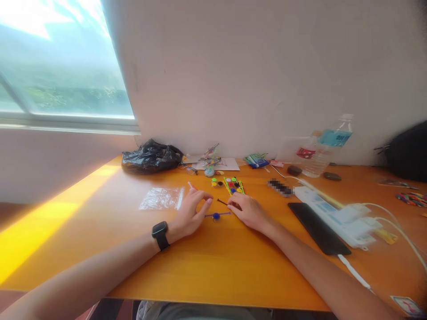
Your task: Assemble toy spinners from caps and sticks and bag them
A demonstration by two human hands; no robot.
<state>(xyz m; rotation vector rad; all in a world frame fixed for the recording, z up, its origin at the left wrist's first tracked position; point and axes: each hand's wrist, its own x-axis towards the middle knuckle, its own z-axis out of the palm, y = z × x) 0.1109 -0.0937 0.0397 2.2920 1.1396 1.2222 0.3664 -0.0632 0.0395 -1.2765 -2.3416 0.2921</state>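
Note:
On the wooden table, my right hand [249, 212] is closed on one end of a short dark plastic stick [222, 202]; the other end points left. My left hand [192, 212] is loosely curved, its thumb and index finger slightly apart, with nothing visible between them. Just in front of the hands lies a blue round connector [216, 216] with a blue stick out to each side. A white and orange thin piece [191, 186] shows just beyond my left hand. Behind my right hand are several coloured round connectors and sticks [230, 184], partly hidden by it.
A clear plastic bag [162, 198] lies left of my hands, a black plastic bag [151, 156] behind it. At the right are a black phone [316, 226], a white power strip [328, 215] with cables, and a water bottle [318, 153]. Small packets [256, 160] lie near the wall.

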